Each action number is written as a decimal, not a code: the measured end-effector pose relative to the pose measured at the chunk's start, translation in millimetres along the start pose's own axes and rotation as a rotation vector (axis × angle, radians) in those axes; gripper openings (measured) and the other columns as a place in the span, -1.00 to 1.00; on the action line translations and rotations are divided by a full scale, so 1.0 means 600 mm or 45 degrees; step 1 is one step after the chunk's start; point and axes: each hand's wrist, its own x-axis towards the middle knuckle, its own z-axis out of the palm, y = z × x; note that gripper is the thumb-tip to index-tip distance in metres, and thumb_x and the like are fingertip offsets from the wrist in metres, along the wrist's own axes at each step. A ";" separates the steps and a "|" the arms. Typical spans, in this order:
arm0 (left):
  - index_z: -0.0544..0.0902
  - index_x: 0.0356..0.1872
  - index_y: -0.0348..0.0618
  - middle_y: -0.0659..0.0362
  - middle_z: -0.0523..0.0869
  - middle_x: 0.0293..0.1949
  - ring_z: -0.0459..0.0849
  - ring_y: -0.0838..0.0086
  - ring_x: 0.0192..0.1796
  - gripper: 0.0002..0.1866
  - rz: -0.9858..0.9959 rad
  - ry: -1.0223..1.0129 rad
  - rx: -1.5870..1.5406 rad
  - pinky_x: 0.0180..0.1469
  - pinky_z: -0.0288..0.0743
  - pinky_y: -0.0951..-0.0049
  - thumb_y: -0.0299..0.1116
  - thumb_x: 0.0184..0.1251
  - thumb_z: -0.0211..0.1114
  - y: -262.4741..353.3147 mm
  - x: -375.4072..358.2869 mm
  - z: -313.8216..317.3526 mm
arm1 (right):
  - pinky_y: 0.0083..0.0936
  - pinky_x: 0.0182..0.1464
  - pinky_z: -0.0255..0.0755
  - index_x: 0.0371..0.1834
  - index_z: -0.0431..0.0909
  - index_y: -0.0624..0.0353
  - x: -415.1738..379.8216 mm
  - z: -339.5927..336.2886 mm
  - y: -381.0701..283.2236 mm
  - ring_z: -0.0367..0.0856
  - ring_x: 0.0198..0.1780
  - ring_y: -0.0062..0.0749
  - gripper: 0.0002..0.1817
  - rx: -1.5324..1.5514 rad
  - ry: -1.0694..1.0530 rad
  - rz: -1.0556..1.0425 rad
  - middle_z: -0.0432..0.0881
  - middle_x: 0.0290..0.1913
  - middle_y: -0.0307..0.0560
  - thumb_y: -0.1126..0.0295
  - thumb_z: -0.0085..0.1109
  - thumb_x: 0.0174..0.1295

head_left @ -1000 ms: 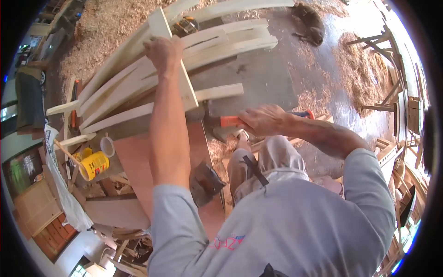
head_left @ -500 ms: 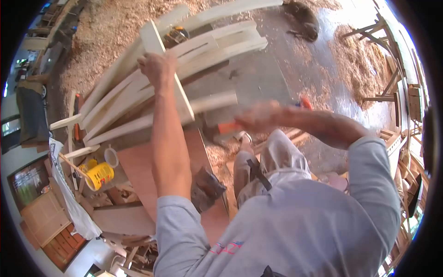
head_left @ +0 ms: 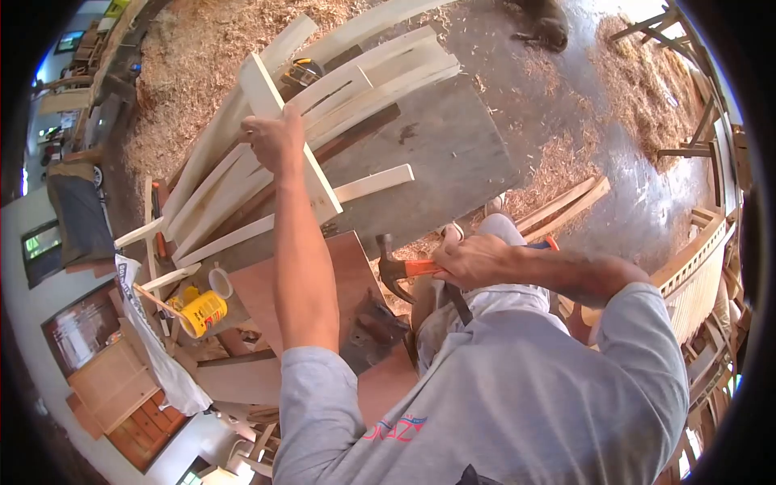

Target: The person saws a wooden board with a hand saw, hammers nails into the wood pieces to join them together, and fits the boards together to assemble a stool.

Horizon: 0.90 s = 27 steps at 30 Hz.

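My left hand [head_left: 276, 137] grips a pale wooden slat [head_left: 320, 186] that crosses a set of long curved slats [head_left: 356, 89] on the workbench [head_left: 453, 153]. My right hand [head_left: 473, 260] holds a claw hammer [head_left: 398, 269] by its orange handle, head pointing left, drawn back near my lap and away from the slats. Both arms wear grey sleeves.
A yellow can [head_left: 202, 313] with a stick in it and a white cup [head_left: 220, 282] stand at the bench's left end. A reddish board [head_left: 347, 275] lies in front of me. Wood shavings [head_left: 638, 81] cover the floor; loose slats [head_left: 566, 204] lie to the right.
My right hand has pulled the hammer down and back from the slat joint toward my lap. My left hand keeps its grip on the cross slat. The view has shifted slightly.
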 end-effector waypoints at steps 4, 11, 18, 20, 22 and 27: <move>0.18 0.01 -0.50 -0.41 0.37 0.02 0.57 -0.18 0.04 -0.22 -0.061 -0.090 -0.113 0.02 0.54 0.03 0.06 0.13 0.27 -0.005 -0.008 -0.009 | -0.06 -0.52 0.52 -0.21 0.42 0.18 -0.018 -0.006 -0.012 0.63 -0.50 0.06 -0.67 0.081 0.041 -0.027 0.55 -0.48 0.12 0.10 0.05 0.35; 0.17 0.03 -0.54 -0.42 0.33 0.03 0.56 -0.24 0.01 -0.18 -0.063 -0.138 -0.100 0.01 0.53 0.00 0.08 0.13 0.28 -0.018 -0.011 0.000 | -0.01 -0.23 0.51 -0.18 0.44 0.24 -0.031 0.013 -0.024 0.63 -0.45 0.12 -0.65 0.289 0.085 -0.110 0.61 -0.42 0.09 0.11 0.06 0.34; 0.16 0.04 -0.57 -0.42 0.34 0.04 0.52 -0.26 0.03 -0.16 -0.022 -0.188 -0.181 0.05 0.49 -0.01 0.07 0.10 0.30 -0.027 -0.034 -0.009 | -0.06 -0.51 0.49 -0.18 0.43 0.13 -0.064 -0.002 -0.015 0.61 -0.52 0.07 -0.67 0.237 0.061 0.097 0.59 -0.48 0.08 0.06 0.04 0.35; 0.16 0.04 -0.57 -0.43 0.34 0.04 0.51 -0.27 0.05 -0.15 -0.035 -0.187 -0.187 0.07 0.48 -0.01 0.07 0.08 0.31 -0.033 -0.042 -0.016 | -0.05 -0.50 0.48 -0.18 0.43 0.13 -0.061 -0.009 -0.013 0.61 -0.52 0.08 -0.67 0.201 0.001 0.132 0.59 -0.49 0.09 0.06 0.04 0.35; 0.18 0.04 -0.56 -0.46 0.34 0.06 0.47 -0.29 0.09 -0.13 -0.134 -0.262 -0.192 0.10 0.45 -0.02 0.08 0.05 0.34 -0.036 -0.058 -0.019 | -0.04 -0.50 0.48 -0.19 0.43 0.13 -0.052 -0.008 -0.009 0.61 -0.53 0.08 -0.67 0.171 0.085 0.071 0.60 -0.49 0.08 0.07 0.04 0.35; 0.30 -0.01 -0.64 -0.50 0.51 -0.08 0.59 -0.23 -0.04 -0.14 0.032 -0.345 -0.160 0.07 0.48 0.04 0.10 0.05 0.34 -0.076 -0.078 -0.019 | -0.11 -0.51 0.52 -0.22 0.48 0.20 -0.021 -0.026 -0.018 0.64 -0.48 0.02 -0.65 0.152 0.038 -0.087 0.61 -0.44 0.08 0.08 0.03 0.35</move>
